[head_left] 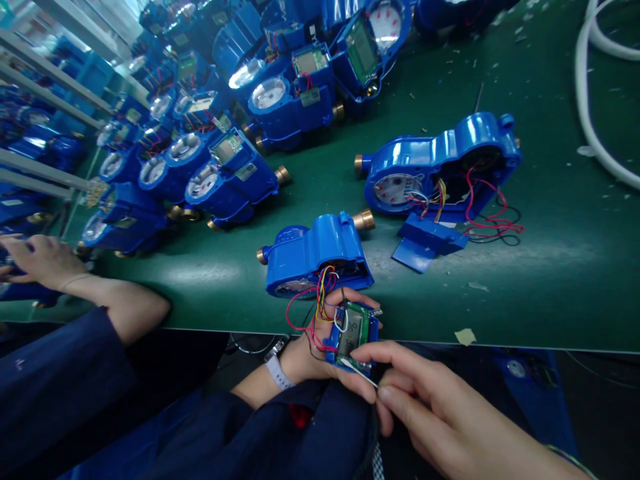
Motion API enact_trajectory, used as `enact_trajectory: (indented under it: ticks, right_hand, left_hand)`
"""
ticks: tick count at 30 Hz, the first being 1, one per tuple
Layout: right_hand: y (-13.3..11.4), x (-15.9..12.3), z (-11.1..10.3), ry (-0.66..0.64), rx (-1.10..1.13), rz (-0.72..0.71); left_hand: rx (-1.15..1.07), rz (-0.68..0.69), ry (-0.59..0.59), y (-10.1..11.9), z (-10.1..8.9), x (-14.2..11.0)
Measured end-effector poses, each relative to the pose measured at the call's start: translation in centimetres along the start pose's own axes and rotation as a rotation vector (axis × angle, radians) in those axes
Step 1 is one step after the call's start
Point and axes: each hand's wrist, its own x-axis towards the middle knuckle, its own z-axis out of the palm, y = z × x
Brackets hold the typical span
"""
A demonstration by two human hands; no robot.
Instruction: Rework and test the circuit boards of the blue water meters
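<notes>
My left hand (320, 347), with a white watch on the wrist, grips a small blue module with a green circuit board and display (353, 333) at the table's front edge. Red, yellow and black wires (323, 293) run from it into an open blue water meter (315, 253) lying just behind it. My right hand (425, 400) comes in from the lower right, its thumb and forefinger pinched on a thin white wire (361, 371) at the module's lower edge.
A second opened blue meter (440, 167) with loose red wires and a detached blue cover (425, 240) lies to the right. Several meters (220, 173) crowd the back left. A co-worker's hand (40, 260) reaches in at far left. White hose (585, 100) curves at far right.
</notes>
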Motion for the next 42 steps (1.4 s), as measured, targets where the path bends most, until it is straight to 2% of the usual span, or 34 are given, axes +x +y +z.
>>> enact_trajectory:
  ticks: [3,5,9,14,20,23,26,36,42]
  right_hand:
    - [0.7,-0.4,0.1,0.095,-0.277,-0.19]
    - [1.2,-0.6,0.2,0.126,-0.423,-0.248]
    - [1.6,-0.5,0.4,0.088,-0.484,-0.27]
    - [1.3,-0.2,0.3,0.081,-0.432,-0.289]
    - [1.7,-0.6,0.1,0.043,-0.776,-0.312]
    - [1.9,-0.5,0.2,0.077,-0.87,-0.345]
    - [2.1,-0.3,0.4,0.098,-0.832,-0.35]
    - [2.0,-0.1,1.0,0.115,-0.541,-0.307]
    - [0.8,0.4,0.7,0.191,-0.235,-0.317]
  left_hand:
    - [0.079,0.007,-0.012,-0.2,-0.1,0.0]
    - [0.064,-0.012,-0.015,-0.2,-0.1,0.1]
    - [-0.045,-0.049,0.004,0.0,0.1,0.0]
    - [0.059,-0.057,0.029,0.4,0.2,0.1]
    - [-0.098,-0.1,0.055,0.9,0.8,0.4]
    - [-0.049,-0.069,0.091,1.0,1.0,0.3]
    - [-0.003,-0.035,0.114,0.8,1.1,0.2]
    - [-0.169,0.012,0.08,-0.1,0.8,0.4]
    - [-0.088,0.019,0.023,-0.4,0.5,0.0]
